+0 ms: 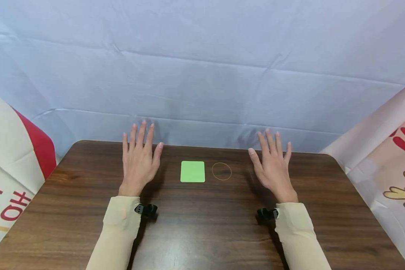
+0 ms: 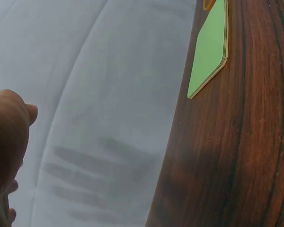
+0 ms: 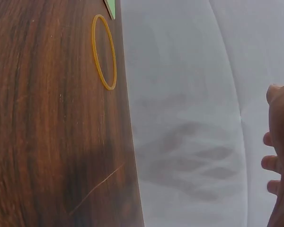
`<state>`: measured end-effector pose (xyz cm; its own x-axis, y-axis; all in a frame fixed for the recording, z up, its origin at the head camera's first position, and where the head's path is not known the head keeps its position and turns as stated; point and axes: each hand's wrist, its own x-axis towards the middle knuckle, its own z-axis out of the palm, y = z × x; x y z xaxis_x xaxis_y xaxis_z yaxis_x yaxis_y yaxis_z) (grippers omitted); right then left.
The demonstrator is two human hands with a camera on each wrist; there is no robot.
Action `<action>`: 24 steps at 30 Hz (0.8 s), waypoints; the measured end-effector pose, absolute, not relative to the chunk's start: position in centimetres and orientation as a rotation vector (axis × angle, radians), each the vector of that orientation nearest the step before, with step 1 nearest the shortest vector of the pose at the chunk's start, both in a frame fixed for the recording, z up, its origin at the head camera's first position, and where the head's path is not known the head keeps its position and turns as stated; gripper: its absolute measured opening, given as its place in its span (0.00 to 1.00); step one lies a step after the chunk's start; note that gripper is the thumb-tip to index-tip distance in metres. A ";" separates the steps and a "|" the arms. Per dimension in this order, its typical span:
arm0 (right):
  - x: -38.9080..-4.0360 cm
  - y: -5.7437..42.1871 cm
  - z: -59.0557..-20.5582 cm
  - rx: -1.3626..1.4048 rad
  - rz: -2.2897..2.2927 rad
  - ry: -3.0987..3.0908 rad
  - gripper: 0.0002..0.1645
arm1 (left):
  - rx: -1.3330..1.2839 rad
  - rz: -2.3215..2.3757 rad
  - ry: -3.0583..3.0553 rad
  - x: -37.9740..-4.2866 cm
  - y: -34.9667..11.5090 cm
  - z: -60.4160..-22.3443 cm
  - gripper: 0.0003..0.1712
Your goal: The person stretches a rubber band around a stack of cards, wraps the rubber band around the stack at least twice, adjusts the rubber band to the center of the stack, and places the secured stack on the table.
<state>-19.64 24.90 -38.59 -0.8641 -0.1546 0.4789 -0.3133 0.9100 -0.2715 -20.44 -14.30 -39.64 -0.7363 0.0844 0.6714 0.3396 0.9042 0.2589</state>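
A stack of light green cards with rounded corners lies flat near the table's far edge; its layered side shows in the left wrist view. Just right of it a thin yellow rubber band forms a loose ring on the wood, apart from the cards. My left hand, fingers straight and spread, is left of the cards and touches neither thing. On the other side my right hand is spread the same way, right of the rubber band, holding nothing. Both hands' shadows fall on the cloth behind.
The dark wood-grain table has rounded far corners. Behind it hangs a creased pale cloth. Printed cloths stand at the left and right. Small black devices sit at the left wrist and right wrist.
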 end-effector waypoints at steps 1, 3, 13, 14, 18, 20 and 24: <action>-19.6 24.9 -38.6 0.344 0.494 -2.597 0.40 | -0.304 -0.494 -2.355 -20.5 -14.3 -39.6 0.34; -19.6 24.9 -38.5 0.348 0.531 -2.571 0.37 | -0.309 -0.520 -2.326 -20.5 -14.2 -39.6 0.32; -19.1 24.4 -38.2 0.301 0.704 -2.605 0.26 | -0.239 -0.824 -2.470 -19.7 -13.8 -39.3 0.26; -19.1 24.3 -38.2 0.299 0.724 -2.617 0.25 | -0.233 -0.865 -2.496 -19.6 -13.7 -39.3 0.26; -19.1 24.0 -38.1 0.317 0.792 -2.652 0.23 | -0.218 -1.008 -2.609 -19.6 -13.4 -39.4 0.28; -19.1 23.8 -38.0 0.323 0.834 -2.671 0.22 | -0.219 -1.060 -2.671 -19.8 -13.2 -39.6 0.30; -19.2 23.0 -37.9 0.308 0.921 -2.727 0.22 | -0.248 -1.178 -2.778 -20.3 -12.5 -40.1 0.34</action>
<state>-19.23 22.95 -37.89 -0.9474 -0.1195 0.2969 -0.2750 0.7783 -0.5644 -20.28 -12.50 -40.10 -0.9801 0.1056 0.1682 0.1944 0.6845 0.7026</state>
